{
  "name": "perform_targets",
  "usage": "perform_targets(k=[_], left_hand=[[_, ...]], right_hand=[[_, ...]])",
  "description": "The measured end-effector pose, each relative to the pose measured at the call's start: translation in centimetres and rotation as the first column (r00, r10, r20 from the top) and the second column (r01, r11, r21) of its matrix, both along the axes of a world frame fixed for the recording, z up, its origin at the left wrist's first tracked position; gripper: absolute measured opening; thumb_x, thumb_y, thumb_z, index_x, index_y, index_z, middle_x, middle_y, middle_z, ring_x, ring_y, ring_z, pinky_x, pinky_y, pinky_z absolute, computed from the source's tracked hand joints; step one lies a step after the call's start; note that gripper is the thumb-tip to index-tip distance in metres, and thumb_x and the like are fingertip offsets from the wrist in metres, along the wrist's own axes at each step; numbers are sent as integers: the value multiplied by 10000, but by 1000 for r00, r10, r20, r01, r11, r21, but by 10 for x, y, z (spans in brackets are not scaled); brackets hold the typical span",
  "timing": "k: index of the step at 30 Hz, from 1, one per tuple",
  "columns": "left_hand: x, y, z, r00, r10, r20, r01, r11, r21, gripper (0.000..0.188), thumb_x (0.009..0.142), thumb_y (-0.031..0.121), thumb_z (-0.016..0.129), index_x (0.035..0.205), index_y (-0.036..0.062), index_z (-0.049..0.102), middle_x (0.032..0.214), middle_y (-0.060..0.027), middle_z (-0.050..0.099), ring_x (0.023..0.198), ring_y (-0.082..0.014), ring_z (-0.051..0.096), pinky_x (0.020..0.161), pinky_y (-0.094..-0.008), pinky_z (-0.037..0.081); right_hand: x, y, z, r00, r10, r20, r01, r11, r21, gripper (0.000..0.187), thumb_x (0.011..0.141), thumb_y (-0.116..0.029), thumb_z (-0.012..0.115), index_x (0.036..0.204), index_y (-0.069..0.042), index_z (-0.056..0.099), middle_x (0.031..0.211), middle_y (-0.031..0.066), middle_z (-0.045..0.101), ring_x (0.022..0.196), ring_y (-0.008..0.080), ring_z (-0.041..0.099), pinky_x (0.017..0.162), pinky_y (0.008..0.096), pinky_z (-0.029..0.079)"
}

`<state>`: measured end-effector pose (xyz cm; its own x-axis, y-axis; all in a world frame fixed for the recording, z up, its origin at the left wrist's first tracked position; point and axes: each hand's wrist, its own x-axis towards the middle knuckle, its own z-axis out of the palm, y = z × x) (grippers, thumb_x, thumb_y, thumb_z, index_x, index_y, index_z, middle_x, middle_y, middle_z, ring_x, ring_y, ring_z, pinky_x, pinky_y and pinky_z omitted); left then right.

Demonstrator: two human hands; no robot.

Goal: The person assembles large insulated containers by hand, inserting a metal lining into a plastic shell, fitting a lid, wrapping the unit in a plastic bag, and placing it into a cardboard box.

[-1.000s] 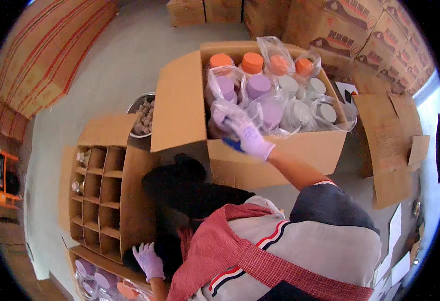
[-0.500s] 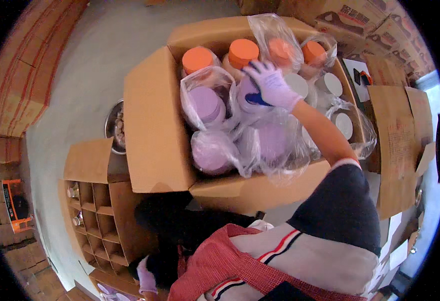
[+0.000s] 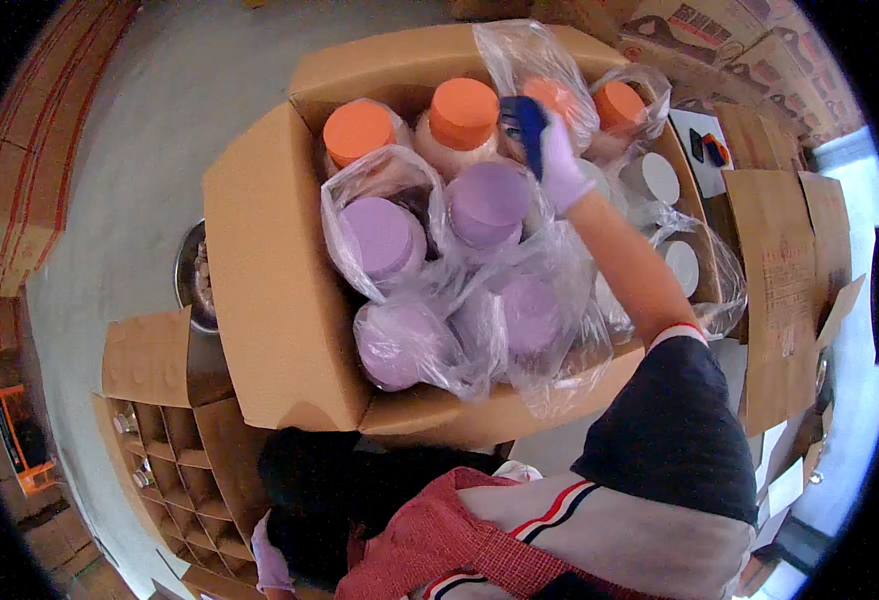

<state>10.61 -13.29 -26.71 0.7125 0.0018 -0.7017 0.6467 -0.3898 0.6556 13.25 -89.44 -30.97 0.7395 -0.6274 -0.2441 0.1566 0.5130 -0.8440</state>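
Scanning from the left: a divided cardboard tray (image 3: 174, 480) sits low on the floor, its cells mostly bare, a couple of small jars tucked along its left side. Down at the lower edge the left hand (image 3: 271, 555) shows only as a sliver of pale glove beside dark clothing; whether its grip is spread or closed I cannot tell.

Now the big cardboard box (image 3: 259, 290), flaps open, packed with capped jars in thin clear plastic bags. Orange-capped jars (image 3: 359, 132) line the far row, purple-capped jars (image 3: 384, 235) the near rows, white-capped ones farther right.

Over the far row the right hand (image 3: 562, 165), gloved, has its grip wrapped around a blue tool (image 3: 524, 125), probably a small cutter, fingers pressed around the handle. It hovers just above the bagged orange-capped jars, beside a loose bag top (image 3: 534, 55).

Judging by looks, the tool is light and rigid, best held by the handle as here. The bags are flimsy and slippery, so a jar is better taken by its cap or body than by loose film. The jars look stiff, and likely weighty if full.
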Motion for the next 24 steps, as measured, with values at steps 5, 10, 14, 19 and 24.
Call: perform_targets(k=[5, 10, 14, 19, 24], left_hand=[[-32, 93, -47, 999, -37, -3, 37, 990, 138, 380, 931, 269, 473, 1166, 2, 603, 1123, -122, 650, 999, -266, 635, 894, -379, 511], [-17, 67, -33, 1000, 27, -15, -25, 994, 108, 388, 952, 249, 411, 1173, -8, 599, 1133, -123, 646, 1005, -257, 634, 891, -372, 515], [-26, 48, -19, 999, 31, 10, -32, 992, 118, 348, 940, 152, 414, 1189, -15, 591, 1146, -115, 633, 1027, -231, 608, 920, -346, 485], [-20, 35, -2, 974, -55, 220, 42, 997, 64, 320, 946, 195, 467, 1144, -14, 609, 1072, -59, 627, 983, -172, 576, 898, -291, 460], [4, -55, 108, 933, 234, 274, -91, 888, -450, 370, 985, 261, 417, 1148, -27, 583, 1085, -61, 598, 1010, -175, 549, 933, -310, 435]], right_hand=[[26, -43, -95, 691, 130, -711, -425, 869, -255, 312, 890, -254, 471, 1077, -69, 639, 1048, 132, 612, 958, 251, 565, 805, 352, 449], [40, -70, -157, 468, -229, -853, -817, 256, -517, 336, 889, -252, 502, 1136, -81, 653, 1243, 184, 585, 1148, 317, 559, 957, 399, 440], [23, -46, -41, 915, 92, -392, -270, 862, -428, 306, 910, -267, 524, 1078, -48, 657, 1041, 109, 643, 943, 224, 611, 833, 288, 467], [-30, 15, 163, 948, 62, -312, -308, 426, -851, 318, 878, -270, 562, 1010, 4, 657, 897, 54, 670, 862, 147, 630, 787, 250, 470], [-47, 128, 272, 939, 333, -87, -202, 328, -923, 344, 821, -238, 616, 1050, 16, 645, 974, 26, 666, 883, 124, 620, 806, 271, 473]])
